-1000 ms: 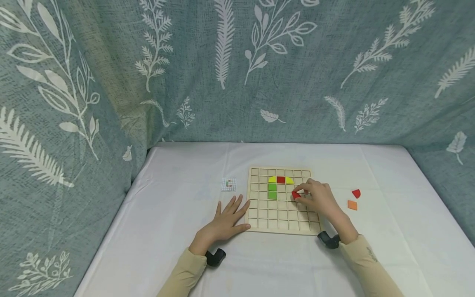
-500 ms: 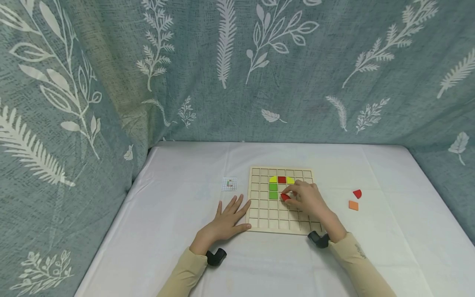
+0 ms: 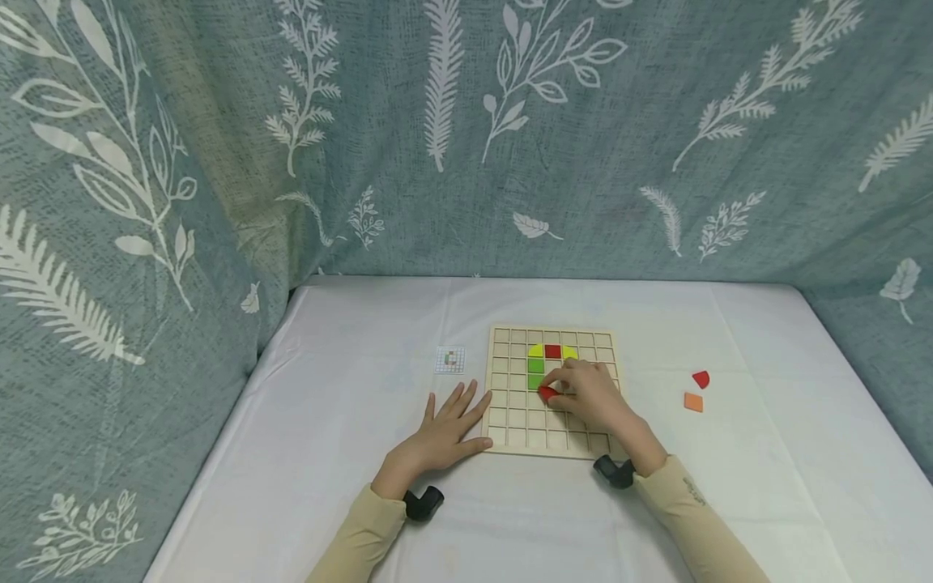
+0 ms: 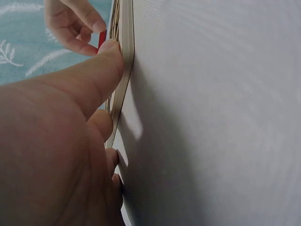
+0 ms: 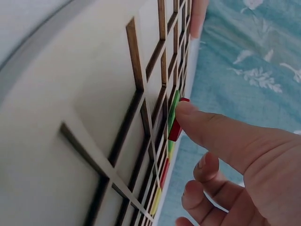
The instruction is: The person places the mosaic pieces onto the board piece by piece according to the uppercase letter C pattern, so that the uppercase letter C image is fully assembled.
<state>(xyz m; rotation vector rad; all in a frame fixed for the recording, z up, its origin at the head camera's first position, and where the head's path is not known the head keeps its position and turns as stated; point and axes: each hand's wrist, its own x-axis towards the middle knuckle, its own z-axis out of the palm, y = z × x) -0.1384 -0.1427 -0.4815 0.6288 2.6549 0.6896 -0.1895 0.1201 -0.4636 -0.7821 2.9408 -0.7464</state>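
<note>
My right hand [image 3: 592, 395] pinches a red quarter-round tile [image 3: 547, 395] between thumb and fingers, close over the wooden grid board [image 3: 513, 441]. In the right wrist view the red tile [image 5: 176, 127] is tilted beside the green tiles. On the board lie two green square tiles [image 3: 535, 373] in a column, with a yellow quarter-round tile [image 3: 536, 351] above them. A dark red square tile [image 3: 552, 351] follows to its right, then another yellow tile [image 3: 570, 353], partly hidden by the right hand. My left hand [image 3: 442, 436] lies spread, fingertips and thumb at the board's left edge.
A small printed pattern card [image 3: 450, 359] lies left of the board on the white tablecloth [image 3: 350, 364]. Right of the board are a loose red quarter-round tile [image 3: 701, 379] and an orange square tile [image 3: 693, 402]. A patterned blue-green curtain [image 3: 394, 219] hangs behind the table.
My right hand has carried the red tile leftward across the board, from its right part to just below the green squares. The left hand has stayed at the board's edge.
</note>
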